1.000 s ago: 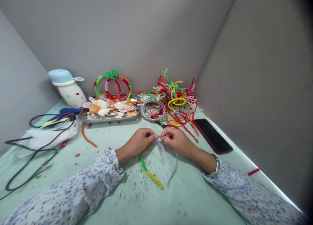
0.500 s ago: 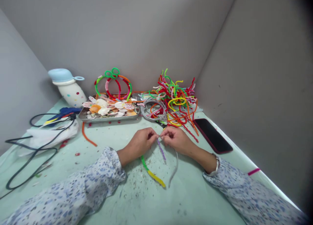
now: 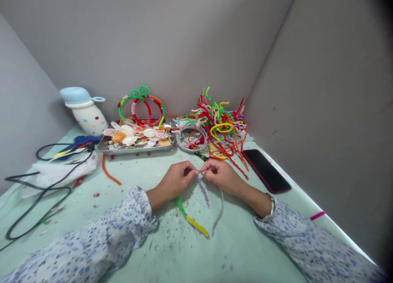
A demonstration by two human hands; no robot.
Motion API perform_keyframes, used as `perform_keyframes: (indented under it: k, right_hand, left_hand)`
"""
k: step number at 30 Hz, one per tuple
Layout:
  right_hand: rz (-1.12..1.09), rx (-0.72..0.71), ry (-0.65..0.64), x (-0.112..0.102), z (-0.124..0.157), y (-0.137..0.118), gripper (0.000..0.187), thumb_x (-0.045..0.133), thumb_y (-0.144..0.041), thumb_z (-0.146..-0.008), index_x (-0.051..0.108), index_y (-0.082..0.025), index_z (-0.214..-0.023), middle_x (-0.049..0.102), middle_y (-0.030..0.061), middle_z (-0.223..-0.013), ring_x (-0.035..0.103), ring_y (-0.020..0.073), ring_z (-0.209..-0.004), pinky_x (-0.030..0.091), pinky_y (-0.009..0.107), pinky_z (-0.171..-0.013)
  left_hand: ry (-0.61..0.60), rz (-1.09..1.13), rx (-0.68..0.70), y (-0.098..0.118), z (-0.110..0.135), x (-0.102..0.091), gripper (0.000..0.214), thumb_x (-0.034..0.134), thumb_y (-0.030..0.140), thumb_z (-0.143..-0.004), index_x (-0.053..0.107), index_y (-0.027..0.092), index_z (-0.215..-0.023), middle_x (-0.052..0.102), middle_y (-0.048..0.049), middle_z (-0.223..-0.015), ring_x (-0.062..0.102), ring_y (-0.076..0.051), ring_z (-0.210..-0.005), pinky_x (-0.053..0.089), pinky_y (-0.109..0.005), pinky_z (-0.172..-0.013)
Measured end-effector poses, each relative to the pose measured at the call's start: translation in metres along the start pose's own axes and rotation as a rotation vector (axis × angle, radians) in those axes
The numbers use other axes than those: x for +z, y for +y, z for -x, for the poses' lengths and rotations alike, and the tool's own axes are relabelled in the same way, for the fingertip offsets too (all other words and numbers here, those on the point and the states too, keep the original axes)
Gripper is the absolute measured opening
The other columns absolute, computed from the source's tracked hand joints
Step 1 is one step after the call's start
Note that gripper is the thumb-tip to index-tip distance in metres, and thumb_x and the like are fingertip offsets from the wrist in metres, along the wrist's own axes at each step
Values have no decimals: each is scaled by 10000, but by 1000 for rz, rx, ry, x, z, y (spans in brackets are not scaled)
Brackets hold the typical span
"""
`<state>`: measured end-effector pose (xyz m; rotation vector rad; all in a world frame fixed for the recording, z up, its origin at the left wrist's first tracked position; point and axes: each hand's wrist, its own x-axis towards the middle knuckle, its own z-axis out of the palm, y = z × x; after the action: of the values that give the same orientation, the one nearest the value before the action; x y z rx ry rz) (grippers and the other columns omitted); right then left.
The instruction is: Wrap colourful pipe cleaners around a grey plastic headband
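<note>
My left hand is closed in a pinch, thumb against forefinger, fingertips almost meeting those of my right hand, which is pinched the same way. A short thin dark bit shows between the two pinches. From the left fingertips hangs a purple pipe cleaner. Below the left palm comes out a green and yellow fuzzy strand, its yellow end on the table. A grey wire curves down from under my right hand. How these strands join inside the hands is hidden.
Behind stand a metal tray of shells, fuzzy rings, a grey wire coil and a heap of pipe cleaners. A phone lies right; a bottle, black cable and plastic bag lie left.
Hardly anything differs. Both hands keep their pinch at the same spot, and the whole view has shifted very slightly.
</note>
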<state>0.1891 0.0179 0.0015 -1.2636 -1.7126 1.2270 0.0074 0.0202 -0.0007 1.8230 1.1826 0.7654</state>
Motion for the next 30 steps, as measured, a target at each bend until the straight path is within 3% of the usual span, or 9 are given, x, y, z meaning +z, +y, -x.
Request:
perform_keyframes:
  k: [12,20,30]
  right_hand:
    - [-2,7,2,0,0,-4,42,560,-215,-724,580,-185,-746,544,-60,-519,437,79,-411,339,194,-412]
    - [-4,4,5,-2,-1,-3,41,552,-225,-735,576,-194,-747,542,-64,-518,434,78,-398,350,196,-409]
    - [5,2,15,1,0,-7,27,562,-220,-724,575,-199,-733,541,-57,-520,452,90,-426,362,207,-430]
  left_hand:
    - [85,-385,216,4,3,0,172,461,245,-853,601,161,-801,622,-37,-776,530,-150,-695,369,-256,-645]
    - [82,-271,190,4,3,-1,157,488,277,-845,602,173,-816,616,-25,-760,530,-146,-692,377,-245,-627]
    - [114,-328,232,8,6,-2,114,487,217,-825,576,173,-768,593,-22,-740,511,-137,-672,365,-245,-619]
